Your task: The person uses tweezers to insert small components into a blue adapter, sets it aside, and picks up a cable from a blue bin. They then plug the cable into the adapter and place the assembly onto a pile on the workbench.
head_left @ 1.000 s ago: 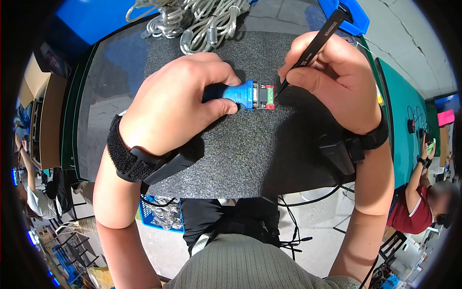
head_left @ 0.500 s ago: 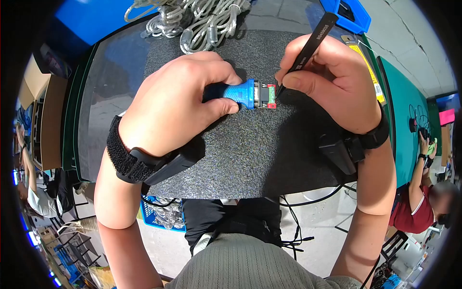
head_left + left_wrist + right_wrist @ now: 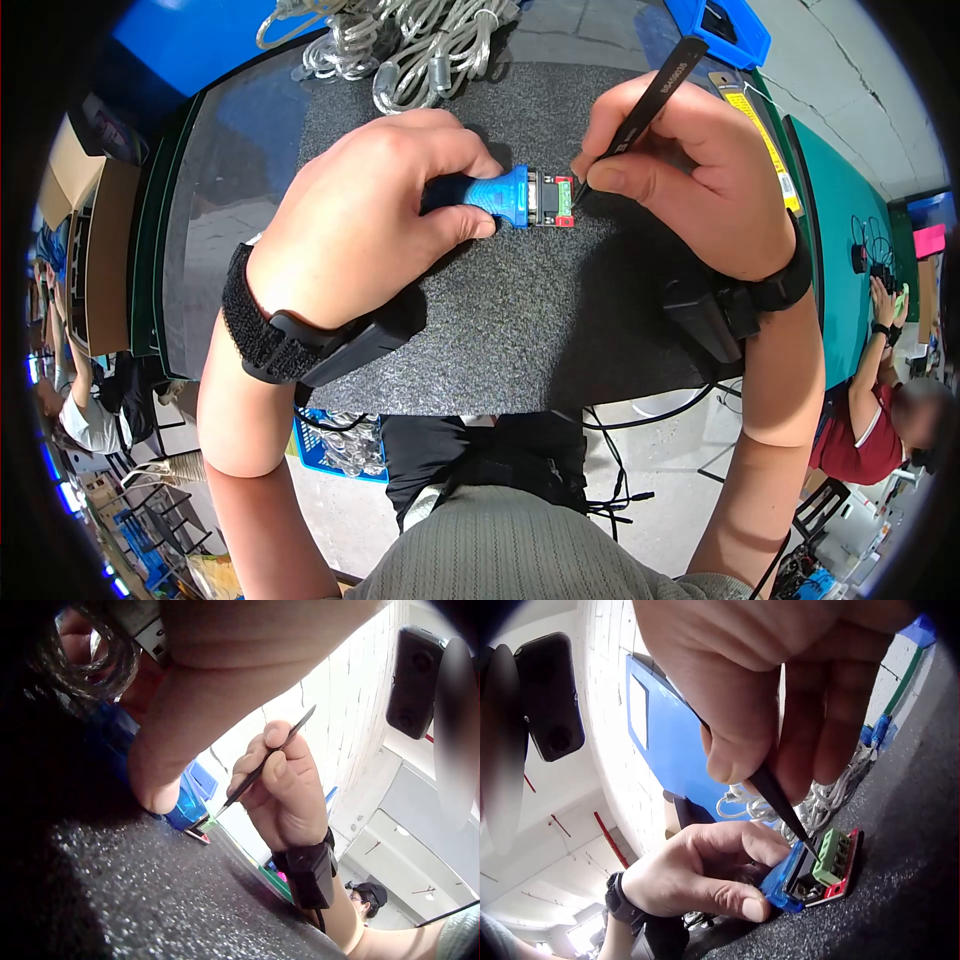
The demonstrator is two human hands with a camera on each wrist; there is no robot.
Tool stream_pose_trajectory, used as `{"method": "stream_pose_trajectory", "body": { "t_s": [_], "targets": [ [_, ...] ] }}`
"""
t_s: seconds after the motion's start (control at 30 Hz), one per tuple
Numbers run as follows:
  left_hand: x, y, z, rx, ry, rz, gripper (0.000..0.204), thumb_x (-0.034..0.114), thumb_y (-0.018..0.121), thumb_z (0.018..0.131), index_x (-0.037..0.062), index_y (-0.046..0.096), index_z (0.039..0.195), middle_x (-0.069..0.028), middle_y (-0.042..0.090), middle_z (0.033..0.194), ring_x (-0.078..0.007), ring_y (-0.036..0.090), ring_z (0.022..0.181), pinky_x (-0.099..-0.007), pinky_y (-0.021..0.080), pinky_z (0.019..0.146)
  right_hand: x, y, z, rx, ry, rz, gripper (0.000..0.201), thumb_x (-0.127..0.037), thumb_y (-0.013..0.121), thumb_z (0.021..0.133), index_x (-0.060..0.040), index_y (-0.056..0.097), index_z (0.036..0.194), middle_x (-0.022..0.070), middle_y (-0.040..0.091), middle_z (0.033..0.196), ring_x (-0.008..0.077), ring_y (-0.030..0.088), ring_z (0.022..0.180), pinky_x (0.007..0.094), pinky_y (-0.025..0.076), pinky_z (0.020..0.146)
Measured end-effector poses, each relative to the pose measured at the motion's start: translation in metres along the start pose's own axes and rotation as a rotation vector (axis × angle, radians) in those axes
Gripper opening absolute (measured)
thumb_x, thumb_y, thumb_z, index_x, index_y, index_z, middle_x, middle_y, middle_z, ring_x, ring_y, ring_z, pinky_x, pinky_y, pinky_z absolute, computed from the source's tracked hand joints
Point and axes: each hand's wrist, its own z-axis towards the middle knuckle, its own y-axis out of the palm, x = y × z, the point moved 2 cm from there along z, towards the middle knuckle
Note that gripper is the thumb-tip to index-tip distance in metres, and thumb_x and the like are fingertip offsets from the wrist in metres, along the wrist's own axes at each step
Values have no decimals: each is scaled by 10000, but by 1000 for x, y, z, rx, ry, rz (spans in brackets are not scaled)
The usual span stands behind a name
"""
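My left hand (image 3: pixel 370 205) holds a blue plug-like connector (image 3: pixel 498 196) on the dark mat, thumb and index finger on its two sides. At the connector's right end sits a black piece with a small red circuit board (image 3: pixel 837 889) bearing a green terminal block (image 3: pixel 831 859). My right hand (image 3: pixel 700 165) pinches slim black tweezers (image 3: pixel 655 95) between thumb and fingers, tilted like a pen. In the right wrist view the tweezers' tip lies right at the green block's edge. The left wrist view shows the connector partly behind the left fingers.
Coiled clear-sheathed cables (image 3: pixel 430 50) lie at the back of the black textured mat (image 3: pixel 470 330). A blue bin (image 3: pixel 745 35) and a yellow-labelled package (image 3: pixel 760 130) are at the back right. Below the table edge stands a blue basket (image 3: pixel 310 455) of cables.
The tweezers' upper end has swung slightly left and down with my right hand, the tip staying by the green block. The connector has shifted very slightly right. My left hand keeps its hold.
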Motion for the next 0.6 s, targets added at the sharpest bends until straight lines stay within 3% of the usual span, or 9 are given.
{"method": "stream_pose_trajectory", "body": {
  "t_s": [0.6],
  "targets": [
    [0, -2, 4, -32, -34, -4, 332, 55, 815, 708, -6, 668, 999, -118, 654, 949, -294, 639, 914, -375, 503, 822, 3, -1, 2, -13, 25, 56, 124, 6, 699, 876, 31, 634, 979, 49, 651, 900, 106, 649, 818, 229, 528, 736]
  ]
}}
